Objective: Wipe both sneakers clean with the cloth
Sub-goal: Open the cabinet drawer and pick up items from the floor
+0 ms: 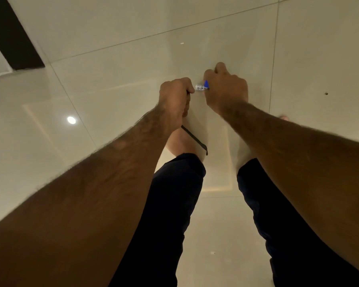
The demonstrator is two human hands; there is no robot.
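Head view, looking down along both outstretched arms to a pale tiled floor. Neither of the sneakers is in view, and nothing here can be told for certain as the cloth. What the hands share is a small white-and-blue item, held out at the far reach of the arms, above the floor and beyond the feet. Its long axis runs left to right, with the white printed end toward the left hand and the blue end toward the right hand. It is too small to tell what it is.

Both hands are closed tight, fingers curled, knuckles toward the camera. The left hand pinches the white end between thumb and fingers; the right hand is wrapped over the blue end, hiding most of it. The hands sit just beside each other, with only the short visible stretch of the item between them, so neither is clearly nearer to it.

A dark strip runs from under the left hand back toward the near side, over a bare foot; whether the hand holds it cannot be told. Dark trousers fill the near middle.

Judging by the two-handed grip at opposite ends, the likely next move is a twist or pull apart.
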